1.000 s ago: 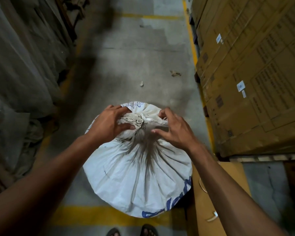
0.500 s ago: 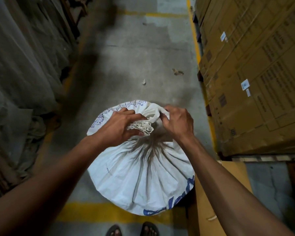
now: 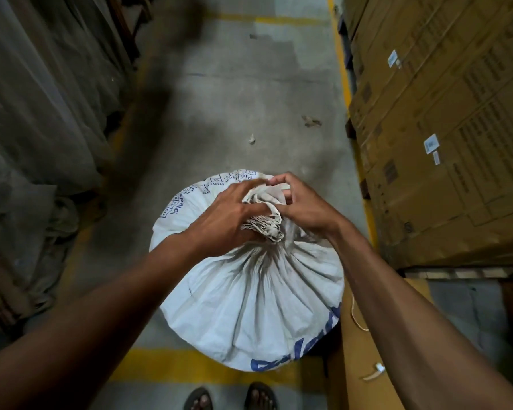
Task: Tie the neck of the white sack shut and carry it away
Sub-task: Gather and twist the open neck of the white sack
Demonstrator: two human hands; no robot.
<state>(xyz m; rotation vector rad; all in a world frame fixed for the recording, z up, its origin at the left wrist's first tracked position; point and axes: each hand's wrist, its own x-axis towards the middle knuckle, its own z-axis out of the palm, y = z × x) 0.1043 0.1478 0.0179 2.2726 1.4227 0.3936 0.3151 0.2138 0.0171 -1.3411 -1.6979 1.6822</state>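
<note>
Where the concrete floor (image 3: pixel 249 93) runs between grey draped sheeting (image 3: pixel 36 113) on the left and a tall stack of cardboard cartons (image 3: pixel 444 128) on the right, the white sack (image 3: pixel 249 297) stands upright in the aisle, its base crossing a yellow floor line (image 3: pixel 166 365). A flat cardboard box (image 3: pixel 365 350) sits just beside the sack's right side, with a thin string lying on it. Blue lettering shows along the sack's lower right edge, and small printed text along its upper left. Pleats fan out from the gathered neck (image 3: pixel 267 229) at the top of the sack.

Both hands meet at that neck. The left hand (image 3: pixel 228 217) is curled tightly around the bunched fabric from the left, fingers wrapped into the folds. The right hand (image 3: pixel 305 208) is partly closed, its fingertips (image 3: pixel 274 182) pinching a loose flap of the sack's mouth above the bunch; thumb and forefinger nearly touch the left hand's fingers. Whether any cord is already around the neck cannot be told.

2 sandalled feet (image 3: pixel 231 398) show at the bottom edge, just below the sack. Small scraps of debris (image 3: pixel 310 121) lie on the floor beyond.
</note>
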